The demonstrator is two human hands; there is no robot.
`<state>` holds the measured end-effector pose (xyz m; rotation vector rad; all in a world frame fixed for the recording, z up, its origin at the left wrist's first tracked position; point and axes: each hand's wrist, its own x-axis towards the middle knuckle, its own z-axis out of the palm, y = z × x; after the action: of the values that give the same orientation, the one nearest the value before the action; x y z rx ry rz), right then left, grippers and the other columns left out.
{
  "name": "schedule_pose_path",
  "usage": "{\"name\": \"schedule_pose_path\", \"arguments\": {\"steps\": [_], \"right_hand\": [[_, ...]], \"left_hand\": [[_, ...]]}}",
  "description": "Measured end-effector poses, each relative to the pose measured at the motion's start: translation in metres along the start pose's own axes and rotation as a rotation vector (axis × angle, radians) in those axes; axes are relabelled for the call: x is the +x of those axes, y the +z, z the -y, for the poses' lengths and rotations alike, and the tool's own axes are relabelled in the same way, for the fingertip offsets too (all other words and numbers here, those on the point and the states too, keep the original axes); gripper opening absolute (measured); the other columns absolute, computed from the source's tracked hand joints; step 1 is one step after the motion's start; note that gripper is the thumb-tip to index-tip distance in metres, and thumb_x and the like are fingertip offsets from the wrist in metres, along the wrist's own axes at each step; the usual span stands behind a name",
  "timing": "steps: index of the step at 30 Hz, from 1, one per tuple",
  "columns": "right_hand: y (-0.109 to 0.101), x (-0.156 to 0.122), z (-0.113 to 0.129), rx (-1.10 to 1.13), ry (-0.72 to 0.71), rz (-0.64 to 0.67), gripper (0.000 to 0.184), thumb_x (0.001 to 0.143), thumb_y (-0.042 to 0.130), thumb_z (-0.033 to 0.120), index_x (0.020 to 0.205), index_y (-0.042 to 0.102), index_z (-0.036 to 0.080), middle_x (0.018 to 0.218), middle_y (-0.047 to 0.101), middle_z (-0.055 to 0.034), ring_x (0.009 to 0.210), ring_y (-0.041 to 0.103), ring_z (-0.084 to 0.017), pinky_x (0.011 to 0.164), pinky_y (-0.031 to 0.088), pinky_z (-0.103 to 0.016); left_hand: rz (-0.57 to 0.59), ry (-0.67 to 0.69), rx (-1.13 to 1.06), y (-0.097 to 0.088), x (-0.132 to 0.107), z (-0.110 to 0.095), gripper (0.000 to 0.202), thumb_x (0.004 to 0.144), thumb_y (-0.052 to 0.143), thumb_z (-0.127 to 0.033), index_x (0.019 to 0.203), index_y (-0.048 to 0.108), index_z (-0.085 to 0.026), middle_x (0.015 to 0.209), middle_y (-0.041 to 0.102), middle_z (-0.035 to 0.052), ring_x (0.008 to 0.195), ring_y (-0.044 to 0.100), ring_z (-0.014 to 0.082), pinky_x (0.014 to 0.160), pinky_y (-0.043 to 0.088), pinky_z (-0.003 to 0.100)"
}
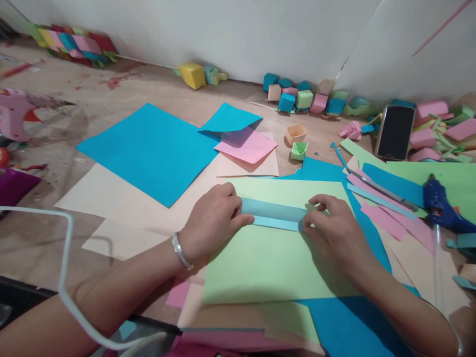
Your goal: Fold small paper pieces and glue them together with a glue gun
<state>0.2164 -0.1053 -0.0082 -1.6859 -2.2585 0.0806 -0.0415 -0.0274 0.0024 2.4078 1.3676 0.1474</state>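
Two pinches, left hand and right hand, on one light-blue strip (plain, lengthwise crease).

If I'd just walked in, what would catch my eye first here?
Probably the light blue folded paper strip in the middle, held at its ends by the left hand and right hand above a pale green paper sheet. Next, the large bright blue paper sheet, lying beyond the left forearm. Then the yellow paper block at the foot of the white wall.
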Motion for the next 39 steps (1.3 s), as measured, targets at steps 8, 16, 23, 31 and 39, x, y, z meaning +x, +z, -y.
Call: {"name": "schedule_pose_path", "arguments": {"steps": [8, 16, 23, 31, 39], "right_hand": [[-0.010, -0.011, 0.028, -0.395, -0.313, -0.025, 0.027, 0.078, 0.051, -0.003, 0.067, 0.068, 0.014, 0.069, 0.057, -0.0079, 0.068, 0.045, -0.021, 0.059, 0.028, -0.035], [-0.003, -0.015, 0.036, -0.512, -0.356, 0.024, 0.039, 0.085, 0.049, 0.003, 0.121, 0.063, 0.008, 0.069, 0.055, -0.0060, 0.065, 0.046, -0.020, 0.060, 0.027, -0.034], [-0.003, -0.011, 0.042, -0.501, -0.325, 0.096, 0.044, 0.092, 0.041, 0.010, 0.132, 0.056, 0.019, 0.069, 0.053, -0.0032, 0.064, 0.045, -0.020, 0.057, 0.023, -0.036], [-0.009, -0.023, 0.048, -0.584, -0.276, 0.127, 0.042, 0.079, 0.044, -0.004, 0.114, 0.066, 0.002, 0.084, 0.061, -0.0131, 0.073, 0.051, -0.024, 0.060, 0.035, -0.037], [-0.002, -0.031, 0.050, -0.622, -0.230, 0.205, 0.038, 0.071, 0.047, -0.008, 0.100, 0.068, 0.006, 0.088, 0.060, -0.0156, 0.075, 0.052, -0.025, 0.061, 0.041, -0.037]], "left_hand": [[-0.202, 0.315, 0.259, 0.005, -0.015, -0.017, 0.018, 0.094, 0.051, -0.023, 0.078, 0.058, -0.017, 0.078, 0.054, 0.0040, 0.070, 0.044, 0.0189, 0.062, 0.033, 0.034], [-0.095, 0.623, 0.377, 0.014, -0.019, -0.022, 0.021, 0.096, 0.043, -0.013, 0.110, 0.059, -0.012, 0.090, 0.061, 0.0053, 0.078, 0.053, 0.0202, 0.064, 0.038, 0.035], [-0.129, 0.626, 0.456, 0.017, -0.026, -0.028, 0.031, 0.096, 0.043, -0.014, 0.127, 0.050, -0.012, 0.104, 0.063, 0.0061, 0.077, 0.053, 0.0188, 0.063, 0.038, 0.035], [-0.030, 0.541, 0.450, 0.009, -0.027, -0.026, 0.018, 0.092, 0.046, -0.010, 0.088, 0.062, -0.013, 0.085, 0.058, 0.0052, 0.073, 0.048, 0.0186, 0.060, 0.036, 0.032], [0.025, 0.430, 0.370, 0.000, -0.031, -0.018, 0.030, 0.084, 0.043, 0.003, 0.066, 0.058, -0.015, 0.069, 0.052, 0.0039, 0.063, 0.045, 0.0166, 0.054, 0.035, 0.031]]}}
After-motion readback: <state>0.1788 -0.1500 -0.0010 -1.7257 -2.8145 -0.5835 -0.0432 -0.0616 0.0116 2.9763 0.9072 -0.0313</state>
